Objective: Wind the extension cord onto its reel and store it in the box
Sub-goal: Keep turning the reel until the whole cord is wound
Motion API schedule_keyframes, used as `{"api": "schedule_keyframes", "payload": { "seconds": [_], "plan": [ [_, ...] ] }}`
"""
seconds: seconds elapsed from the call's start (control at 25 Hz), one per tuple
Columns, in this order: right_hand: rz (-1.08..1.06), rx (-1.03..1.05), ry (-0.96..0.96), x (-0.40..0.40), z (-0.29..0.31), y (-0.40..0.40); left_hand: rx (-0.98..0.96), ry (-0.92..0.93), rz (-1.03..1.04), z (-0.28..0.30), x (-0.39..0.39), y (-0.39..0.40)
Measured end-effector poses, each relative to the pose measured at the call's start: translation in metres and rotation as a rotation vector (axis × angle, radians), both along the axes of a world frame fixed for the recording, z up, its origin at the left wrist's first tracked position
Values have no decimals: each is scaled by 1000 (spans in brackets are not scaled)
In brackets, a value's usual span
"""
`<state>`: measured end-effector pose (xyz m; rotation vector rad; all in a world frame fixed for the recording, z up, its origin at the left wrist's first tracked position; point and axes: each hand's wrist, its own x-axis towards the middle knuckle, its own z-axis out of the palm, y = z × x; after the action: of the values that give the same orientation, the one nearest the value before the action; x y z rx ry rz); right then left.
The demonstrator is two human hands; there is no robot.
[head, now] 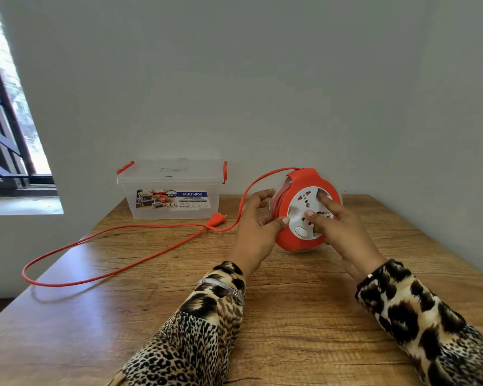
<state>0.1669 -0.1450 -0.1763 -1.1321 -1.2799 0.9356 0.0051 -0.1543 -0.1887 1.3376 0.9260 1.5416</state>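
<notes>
The red reel (307, 210) stands up on its edge on the wooden table (290, 316), at about 2 o'clock from the middle of the table top, with its white socket face turned toward the person. It is probably held this way so the round part can spin and pull the cord in. The left hand (258, 221) holds the reel's left edge to keep it from rolling; its thumb presses on the red rim and the other fingers are loosely bent behind, beside the wound cord. The right hand (338, 227) lies on the white face with two straight fingers pushing into it, ready to turn it like a dial, I think. The reel is round and bright red, with a white middle that has plug holes and a white button. The red cord (123, 246) comes out of the top of the reel and makes a long loop across the table toward 9 o'clock. Its plug (216, 218) lies at about 12 o'clock, just in front of the clear box (173, 190). The box has its lid on and red clips, so winding looks far from done.
</notes>
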Motion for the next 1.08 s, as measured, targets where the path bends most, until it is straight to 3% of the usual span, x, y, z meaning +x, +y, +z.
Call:
{"api": "schedule_keyframes", "payload": {
  "seconds": [0.16, 0.36, 0.52, 0.64, 0.68, 0.8, 0.84, 0.92, 1.08],
  "plan": [
    [-22, 20, -101, -1, 0, 0, -9, -12, 17, 3, 0, 0],
    [-242, 121, -620, -4, 7, -8, -52, 67, 16, 10, -2, -2],
    [-377, 227, -696, -3, 21, -14, -20, 124, 23, 17, 0, -6],
    [-431, 248, -604, -10, 24, -18, 48, 106, 43, 17, 2, -8],
    [-403, 216, -473, -14, 25, -17, 70, 91, 45, 16, 4, -9],
    [-152, -151, 256, -27, 41, -15, 114, 15, 44, 12, 11, -12],
    [-84, -296, 389, -29, 45, -17, 119, 5, 64, 11, 10, -12],
    [-12, -428, 453, -30, 49, -14, 123, 1, 86, 11, 6, -10],
    [90, -420, 337, -29, 60, -21, 75, -71, 12, 11, -4, -8]
  ]
}}
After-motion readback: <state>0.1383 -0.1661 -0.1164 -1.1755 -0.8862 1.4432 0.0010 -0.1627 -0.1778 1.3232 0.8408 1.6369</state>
